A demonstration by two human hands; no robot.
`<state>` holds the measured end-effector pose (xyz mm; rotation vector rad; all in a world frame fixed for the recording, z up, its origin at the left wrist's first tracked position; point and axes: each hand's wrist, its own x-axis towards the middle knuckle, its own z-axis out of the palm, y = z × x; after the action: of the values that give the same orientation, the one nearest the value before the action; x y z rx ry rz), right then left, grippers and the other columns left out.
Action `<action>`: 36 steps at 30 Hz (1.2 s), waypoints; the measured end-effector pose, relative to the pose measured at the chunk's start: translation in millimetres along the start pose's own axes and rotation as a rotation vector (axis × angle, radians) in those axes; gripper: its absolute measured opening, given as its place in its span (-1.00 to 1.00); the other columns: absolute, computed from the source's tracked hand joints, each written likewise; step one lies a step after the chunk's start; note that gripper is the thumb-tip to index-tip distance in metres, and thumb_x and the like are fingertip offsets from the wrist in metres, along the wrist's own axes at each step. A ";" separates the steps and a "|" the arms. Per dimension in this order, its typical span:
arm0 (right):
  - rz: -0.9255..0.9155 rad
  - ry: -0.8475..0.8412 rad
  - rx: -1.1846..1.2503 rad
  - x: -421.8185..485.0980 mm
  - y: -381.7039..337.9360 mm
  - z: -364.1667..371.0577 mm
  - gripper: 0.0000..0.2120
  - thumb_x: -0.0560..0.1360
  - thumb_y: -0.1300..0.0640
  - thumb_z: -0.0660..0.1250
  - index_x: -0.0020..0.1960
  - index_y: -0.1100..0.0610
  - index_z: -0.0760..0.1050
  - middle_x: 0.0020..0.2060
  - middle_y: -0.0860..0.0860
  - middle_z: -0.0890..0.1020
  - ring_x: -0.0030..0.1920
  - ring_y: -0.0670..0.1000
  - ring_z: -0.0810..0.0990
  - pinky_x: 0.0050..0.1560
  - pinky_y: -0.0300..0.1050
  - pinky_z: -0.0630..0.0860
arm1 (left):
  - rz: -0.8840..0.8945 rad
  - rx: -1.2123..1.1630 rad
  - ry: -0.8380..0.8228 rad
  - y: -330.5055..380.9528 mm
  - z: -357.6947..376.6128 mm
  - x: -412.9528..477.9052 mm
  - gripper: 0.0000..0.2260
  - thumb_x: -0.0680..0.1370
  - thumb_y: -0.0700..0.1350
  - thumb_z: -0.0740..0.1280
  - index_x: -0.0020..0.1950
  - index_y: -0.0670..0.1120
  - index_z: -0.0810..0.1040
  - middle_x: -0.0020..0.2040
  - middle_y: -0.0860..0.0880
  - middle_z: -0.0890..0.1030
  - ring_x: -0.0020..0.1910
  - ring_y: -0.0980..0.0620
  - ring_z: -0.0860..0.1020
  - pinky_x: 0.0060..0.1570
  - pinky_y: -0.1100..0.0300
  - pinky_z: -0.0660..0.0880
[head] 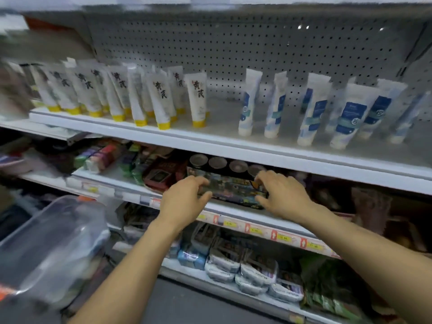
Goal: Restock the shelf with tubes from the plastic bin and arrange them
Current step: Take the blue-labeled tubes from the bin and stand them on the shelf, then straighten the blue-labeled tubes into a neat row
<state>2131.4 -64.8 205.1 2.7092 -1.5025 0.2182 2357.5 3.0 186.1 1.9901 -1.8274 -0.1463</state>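
White tubes with yellow caps (161, 99) stand cap-down in rows on the left of the upper shelf (219, 139). White and blue tubes (313, 111) stand on its right, with a bare gap between the two groups. A clear plastic bin (49, 244) sits at the lower left, blurred. Both hands are one shelf lower: my left hand (184, 199) and my right hand (282, 195) grip the two ends of a colourful flat pack (233, 188) lying at that shelf's front edge.
The middle shelf holds several round lidded jars (217, 161), a dark red box (159, 176) and small colourful packs (102, 155). Price labels (278, 237) run along its edge. The bottom shelf carries wrapped packs (236, 263) and green bags (332, 298).
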 end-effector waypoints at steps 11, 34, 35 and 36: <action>-0.294 -0.252 0.060 134.7 -255.0 99.5 -0.63 0.53 -0.10 0.25 0.26 0.03 0.36 0.22 0.04 0.49 0.22 0.11 0.49 0.10 -0.02 0.44 | -0.366 0.003 -0.159 -277.2 -53.5 -59.4 -0.72 0.55 0.11 0.29 0.23 0.08 0.51 0.08 0.09 0.62 0.05 -0.01 0.59 -0.03 0.05 0.55; -0.578 -0.741 0.066 406.6 -596.5 394.9 -0.70 0.52 0.13 0.24 0.24 -0.02 0.46 0.22 -0.01 0.54 0.20 0.07 0.53 0.03 -0.12 0.43 | -1.206 -0.682 -0.142 -676.6 64.4 -53.9 -0.77 0.51 0.03 0.39 0.11 -0.03 0.60 -0.03 -0.01 0.64 -0.06 -0.04 0.64 0.07 0.04 0.58; -0.610 -0.772 0.018 415.5 -603.9 420.2 -0.70 0.52 0.16 0.24 0.24 -0.01 0.47 0.22 0.01 0.55 0.20 0.08 0.52 0.05 -0.12 0.43 | -1.230 -0.699 -0.154 -691.7 82.1 -47.3 -0.78 0.52 0.03 0.38 0.11 -0.02 0.61 0.01 -0.03 0.65 -0.04 -0.05 0.64 0.08 0.03 0.58; -0.653 -0.808 -0.044 422.6 -609.2 444.8 -0.69 0.51 0.18 0.25 0.23 0.01 0.47 0.22 0.03 0.55 0.20 0.09 0.52 0.07 -0.11 0.45 | -1.253 -0.719 -0.159 -706.3 100.0 -38.6 -0.79 0.52 0.01 0.38 0.11 -0.03 0.61 0.06 -0.05 0.65 -0.01 -0.08 0.64 0.11 0.02 0.57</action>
<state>2914.4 -140.8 -153.6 3.2096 -0.5361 -1.0005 2969.4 42.5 -180.6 2.2069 -0.2099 -1.1369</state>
